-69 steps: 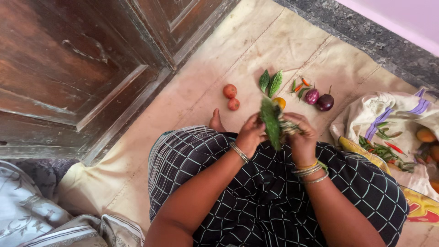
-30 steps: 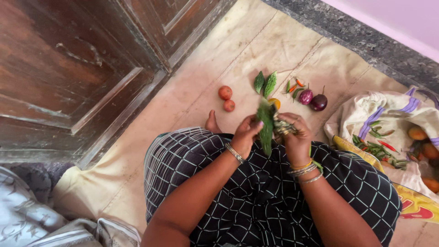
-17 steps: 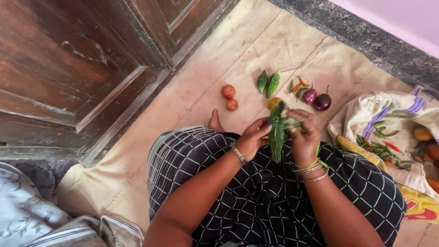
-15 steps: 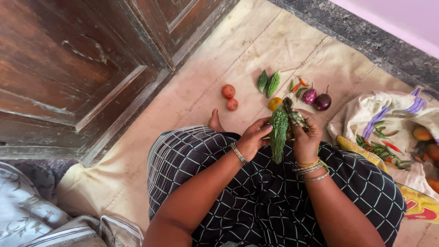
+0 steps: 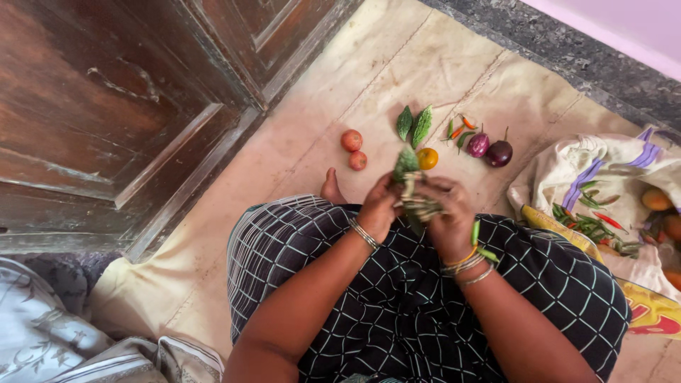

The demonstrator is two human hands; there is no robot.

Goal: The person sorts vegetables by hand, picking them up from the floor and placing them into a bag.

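Sorting of vegetables on a floor mat [image 5: 440, 78], partly done. Already laid out along the mat's far side, in groups: two tomatoes [image 5: 352, 149] toward the wooden door [image 5: 128, 106]; two bitter gourds [image 5: 413, 125] side by side; a small orange fruit [image 5: 427, 158] just below them; a cluster of chillies [image 5: 457, 132]; two purple eggplants [image 5: 489, 149] nearest the cloth bag [image 5: 603, 177]. Left to sort: green and red chillies [image 5: 592, 225] and several orange fruits [image 5: 660, 213] in the open bag at the mat's right edge. In hand: a third bitter gourd [image 5: 406, 164], held above the lap, only its upper end showing. Left hand [image 5: 378, 204] is closed around the gourd's side; right hand [image 5: 443, 213] is curled over a tangle of thin green beans [image 5: 420, 206] pressed against it. Two loose green chillies [image 5: 482, 245] lie on the checked skirt by the right wrist. Change from half a second earlier: the gourd then hung full length between the hands, plainly visible; now both hands cover most of it, and the hands sit slightly further left.
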